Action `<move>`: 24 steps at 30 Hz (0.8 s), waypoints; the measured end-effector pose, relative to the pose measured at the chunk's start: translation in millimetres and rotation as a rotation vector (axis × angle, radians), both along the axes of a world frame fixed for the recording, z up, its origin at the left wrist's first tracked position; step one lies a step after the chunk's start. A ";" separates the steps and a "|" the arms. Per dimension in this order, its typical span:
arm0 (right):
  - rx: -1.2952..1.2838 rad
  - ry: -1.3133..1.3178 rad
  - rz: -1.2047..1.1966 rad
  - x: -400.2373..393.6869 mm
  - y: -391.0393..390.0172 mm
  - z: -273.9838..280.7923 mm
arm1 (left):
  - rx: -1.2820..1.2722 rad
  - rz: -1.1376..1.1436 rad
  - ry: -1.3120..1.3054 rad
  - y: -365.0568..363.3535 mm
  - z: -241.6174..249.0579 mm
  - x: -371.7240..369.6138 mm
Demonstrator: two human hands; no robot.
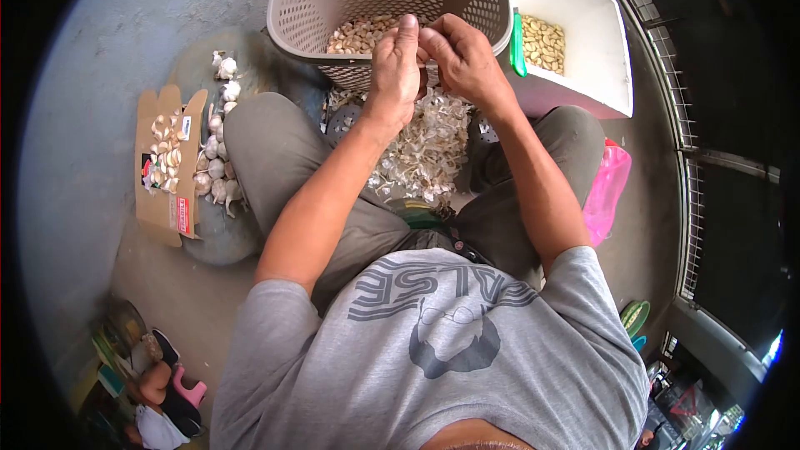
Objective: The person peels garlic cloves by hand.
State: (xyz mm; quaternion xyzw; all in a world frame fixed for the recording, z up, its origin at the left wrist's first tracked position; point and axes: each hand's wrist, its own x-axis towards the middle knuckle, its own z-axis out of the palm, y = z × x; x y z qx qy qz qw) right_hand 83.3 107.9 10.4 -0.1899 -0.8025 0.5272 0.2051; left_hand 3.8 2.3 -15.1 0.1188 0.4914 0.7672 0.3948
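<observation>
My left hand [395, 73] and my right hand [468, 60] meet in front of the near rim of a grey-brown perforated basket [358, 68]. Both are closed, fingertips pinched together at the same spot. Whatever sits between them is hidden by the fingers and thumbs. Unpeeled garlic cloves [354, 36] cover the bottom of the basket. Below my hands, between my legs, lies a heap of papery garlic skins [429, 146].
Right of the basket is a white foam box [596, 50] holding peeled cloves [542, 43], with a green-handled tool [517, 43] at its edge. On my left, whole garlic bulbs [217, 168] lie beside cardboard [154, 208] bearing cloves. A pink plastic item [608, 192] lies at right. Another person [162, 400] sits behind.
</observation>
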 end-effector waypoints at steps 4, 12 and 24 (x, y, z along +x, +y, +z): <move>-0.341 -0.002 0.028 3.6 1.5 7.2 | 0.074 0.042 0.079 1.7 -0.5 -5.3; -0.700 0.134 -0.008 1.6 12.2 -8.5 | 0.007 -0.078 0.044 2.7 10.9 -12.2; -0.560 0.121 0.074 6.1 23.4 -7.7 | -0.050 -0.089 0.179 1.2 1.6 -14.2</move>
